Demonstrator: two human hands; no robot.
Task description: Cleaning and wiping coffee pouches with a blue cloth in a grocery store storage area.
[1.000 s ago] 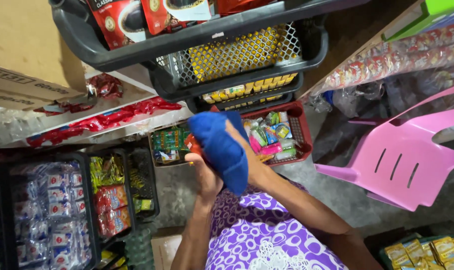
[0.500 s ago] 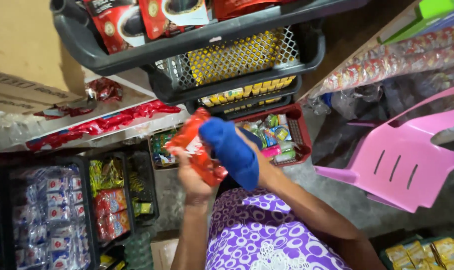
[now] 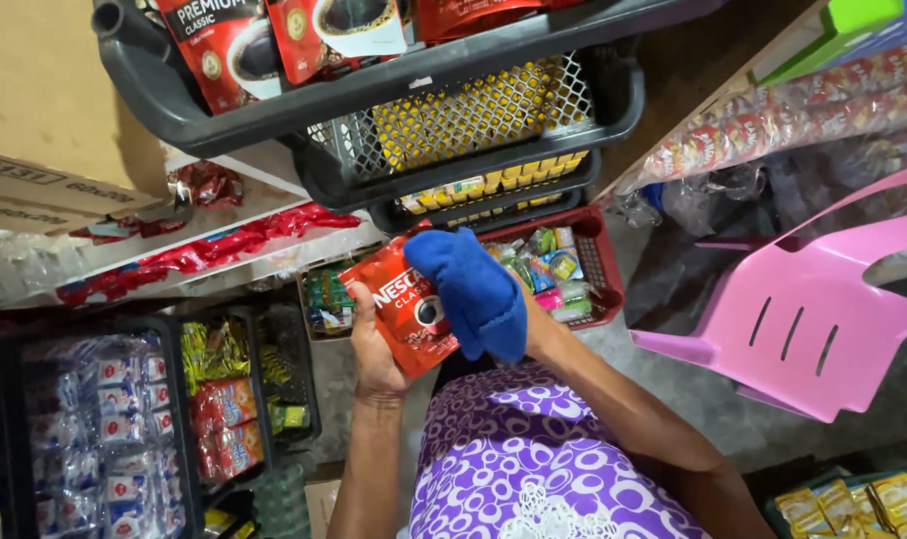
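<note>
Small retail shop, grocery/sundry type. Evidence: stacked dark plastic baskets (image 3: 373,100) stocked with red coffee pouches (image 3: 224,45) up top, a red basket (image 3: 598,265) of mixed small packets, black crates (image 3: 179,399) of sachets in clear bags lower left, snack strips hanging on a rack (image 3: 773,120) at right. Cardboard carton (image 3: 44,120) for stock, pink plastic chair (image 3: 813,309) on bare concrete floor (image 3: 703,399).

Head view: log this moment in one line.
left hand: holds red foil pouch | right hand: presses blue cloth on pouch
</note>
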